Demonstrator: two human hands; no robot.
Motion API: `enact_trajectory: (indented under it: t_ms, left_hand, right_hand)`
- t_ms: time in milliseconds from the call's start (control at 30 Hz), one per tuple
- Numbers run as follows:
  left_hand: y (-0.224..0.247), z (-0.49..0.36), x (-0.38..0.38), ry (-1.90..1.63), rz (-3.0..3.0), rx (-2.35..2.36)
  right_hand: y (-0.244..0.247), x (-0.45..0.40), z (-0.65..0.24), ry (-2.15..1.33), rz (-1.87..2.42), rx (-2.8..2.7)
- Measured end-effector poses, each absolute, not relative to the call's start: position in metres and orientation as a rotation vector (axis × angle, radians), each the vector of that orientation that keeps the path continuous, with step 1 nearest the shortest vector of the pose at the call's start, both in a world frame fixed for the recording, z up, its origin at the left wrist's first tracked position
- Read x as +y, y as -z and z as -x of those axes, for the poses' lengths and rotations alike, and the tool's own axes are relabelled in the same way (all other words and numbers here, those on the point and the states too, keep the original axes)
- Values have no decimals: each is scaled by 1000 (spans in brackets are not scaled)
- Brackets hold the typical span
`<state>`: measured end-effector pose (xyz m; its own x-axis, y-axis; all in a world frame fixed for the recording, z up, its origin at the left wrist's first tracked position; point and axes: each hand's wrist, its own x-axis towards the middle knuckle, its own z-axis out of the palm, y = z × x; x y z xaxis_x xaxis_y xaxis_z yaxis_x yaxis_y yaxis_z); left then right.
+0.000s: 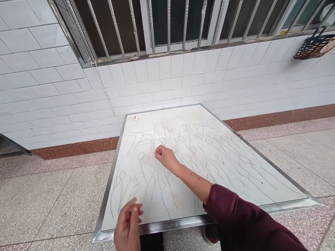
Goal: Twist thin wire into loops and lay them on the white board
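Many thin dark strands with looped ends (161, 184), like wire or thread, lie spread over a white tabletop (159, 115) with a metal rim. My right hand (167, 158) reaches over the middle of the tabletop, its fingers closed in a pinch near a cluster of straighter strands (143, 136). Whether a strand is between those fingertips is too fine to make out. At the near left edge of the table is my left hand (128, 223), slightly blurred, fingers curled and thumb against them. Anything it holds is too small to see.
A small white and red object (136, 118) sits at the table's far left corner. Behind stands a white tiled wall (157, 83) with a barred window (167, 28). A polka-dot bag (314, 45) hangs at the right. Speckled tile floor (52, 198) surrounds the table.
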<state>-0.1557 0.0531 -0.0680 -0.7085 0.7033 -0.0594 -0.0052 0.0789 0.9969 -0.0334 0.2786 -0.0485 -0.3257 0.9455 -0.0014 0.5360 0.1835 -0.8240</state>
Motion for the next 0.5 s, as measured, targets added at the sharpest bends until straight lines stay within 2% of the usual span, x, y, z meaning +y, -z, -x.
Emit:
enact_trajectory:
  t_ms: [133, 233, 367, 500]
  left_hand:
    - [28, 160, 118, -1772, -684, 1527]
    - [13, 143, 141, -1801, -622, 1352]
    - [10, 122, 133, -1886, -555, 1285]
    - [4, 116, 113, -1941, -504, 1226]
  right_hand:
    - [33, 219, 17, -966, 1282, -1925]
    - [33, 186, 13, -545, 1221, -1996]
    - [39, 161, 10, -163, 1071, -2073]
    - [34, 143, 2, -105, 988, -2069]
